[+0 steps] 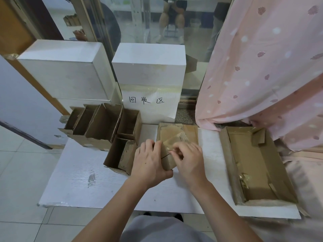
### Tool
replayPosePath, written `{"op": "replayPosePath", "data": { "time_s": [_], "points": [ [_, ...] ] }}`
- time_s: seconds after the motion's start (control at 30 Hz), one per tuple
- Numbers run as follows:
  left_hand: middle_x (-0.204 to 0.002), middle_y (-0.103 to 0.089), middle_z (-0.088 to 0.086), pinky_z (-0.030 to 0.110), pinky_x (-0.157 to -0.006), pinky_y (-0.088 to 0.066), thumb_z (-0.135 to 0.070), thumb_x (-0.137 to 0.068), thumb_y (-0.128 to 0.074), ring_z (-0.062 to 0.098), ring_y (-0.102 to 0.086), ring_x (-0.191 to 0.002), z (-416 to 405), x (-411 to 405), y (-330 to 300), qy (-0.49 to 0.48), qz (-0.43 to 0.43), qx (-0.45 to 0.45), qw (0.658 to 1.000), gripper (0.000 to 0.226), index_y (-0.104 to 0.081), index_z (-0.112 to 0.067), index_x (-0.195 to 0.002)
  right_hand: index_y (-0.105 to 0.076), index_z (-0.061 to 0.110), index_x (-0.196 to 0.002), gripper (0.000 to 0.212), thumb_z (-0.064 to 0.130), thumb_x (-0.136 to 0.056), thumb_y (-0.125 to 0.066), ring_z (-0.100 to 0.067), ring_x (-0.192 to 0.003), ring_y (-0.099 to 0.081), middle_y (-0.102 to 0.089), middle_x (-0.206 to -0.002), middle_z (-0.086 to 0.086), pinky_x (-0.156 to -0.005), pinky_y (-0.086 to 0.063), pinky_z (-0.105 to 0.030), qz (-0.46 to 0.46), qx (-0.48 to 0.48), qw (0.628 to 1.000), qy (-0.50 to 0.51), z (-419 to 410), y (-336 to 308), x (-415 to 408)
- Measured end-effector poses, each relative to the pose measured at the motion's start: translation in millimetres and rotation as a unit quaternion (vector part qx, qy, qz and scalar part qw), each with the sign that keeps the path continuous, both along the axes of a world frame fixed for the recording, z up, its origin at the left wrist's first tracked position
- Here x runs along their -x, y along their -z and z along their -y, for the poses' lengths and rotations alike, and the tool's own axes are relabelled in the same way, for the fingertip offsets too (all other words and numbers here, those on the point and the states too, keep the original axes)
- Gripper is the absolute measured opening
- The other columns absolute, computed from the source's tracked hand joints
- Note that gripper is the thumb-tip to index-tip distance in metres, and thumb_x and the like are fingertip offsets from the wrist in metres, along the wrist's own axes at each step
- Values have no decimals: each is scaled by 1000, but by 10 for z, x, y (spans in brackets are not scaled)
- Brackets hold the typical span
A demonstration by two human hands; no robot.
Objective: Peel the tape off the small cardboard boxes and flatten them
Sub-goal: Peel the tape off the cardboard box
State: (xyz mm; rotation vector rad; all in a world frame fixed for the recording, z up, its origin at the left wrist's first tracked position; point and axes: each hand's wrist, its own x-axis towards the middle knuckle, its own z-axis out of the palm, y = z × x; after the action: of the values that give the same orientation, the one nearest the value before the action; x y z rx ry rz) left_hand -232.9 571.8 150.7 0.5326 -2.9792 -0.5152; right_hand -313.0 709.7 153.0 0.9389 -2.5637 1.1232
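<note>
A small brown cardboard box (168,160) stands on the white board (83,180) in the middle. My left hand (150,161) grips its left side, thumb under the near edge. My right hand (187,161) pinches a strip of clear tape (174,141) that lifts off the box top toward the back. A pile of flattened boxes (189,131) lies just behind. Several open small boxes (103,124) stand at the left, one (120,156) right beside my left hand.
A large shallow cardboard tray (262,165) with tape scraps sits at the right. Two white boxes (148,63) stand behind, one with a handwritten paper label. A pink curtain (262,67) hangs at the right. A person sits behind the glass door.
</note>
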Motion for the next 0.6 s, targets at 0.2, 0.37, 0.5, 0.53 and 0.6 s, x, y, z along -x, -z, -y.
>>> {"op": "replayPosePath", "data": {
  "time_s": [0.2, 0.37, 0.5, 0.53, 0.6],
  "points": [
    [-122, -38, -9, 31, -90, -44, -68, -59, -62, 16, -43, -106, 19, -19, 20, 12, 13, -26, 1000, 92, -40, -24, -137, -76, 18, -90, 15, 6, -83, -80, -13, -77, -50, -51, -83, 15, -78, -39, -21, -18, 10, 1000, 4, -59, 112, 52],
    [-122, -39, -9, 33, -89, -46, -68, -59, -61, 16, -43, -104, 52, -26, -5, 10, 18, -32, 999, 91, -41, -25, -136, -77, 21, -102, 13, 23, -89, -76, -13, -89, -49, -58, -91, 10, -81, -45, -26, 59, 33, 998, -11, -73, 143, 76],
    [-119, -39, -9, 33, -86, -46, -68, -59, -63, 15, -41, -102, 44, -18, -33, -1, 0, -41, 999, 89, -42, -24, -134, -75, 19, -113, 39, 28, -78, -88, -7, -113, -41, -55, -123, 4, -96, -43, -28, 116, 32, 990, 79, -63, 161, 88],
    [-119, -39, -9, 33, -87, -46, -68, -59, -63, 15, -41, -102, 43, -11, -40, 2, 1, -39, 999, 90, -42, -24, -134, -75, 17, -111, 34, 25, -80, -86, -5, -115, -40, -54, -127, 2, -98, -43, -28, 123, 34, 989, 76, -56, 162, 90],
    [-120, -39, -9, 33, -87, -47, -69, -59, -63, 15, -41, -103, 44, -8, -46, 7, 6, -36, 999, 91, -41, -24, -135, -76, 13, -100, 16, 17, -85, -81, 1, -113, -43, -56, -126, 2, -95, -44, -22, 118, 44, 989, 71, -48, 171, 87]
  ]
}}
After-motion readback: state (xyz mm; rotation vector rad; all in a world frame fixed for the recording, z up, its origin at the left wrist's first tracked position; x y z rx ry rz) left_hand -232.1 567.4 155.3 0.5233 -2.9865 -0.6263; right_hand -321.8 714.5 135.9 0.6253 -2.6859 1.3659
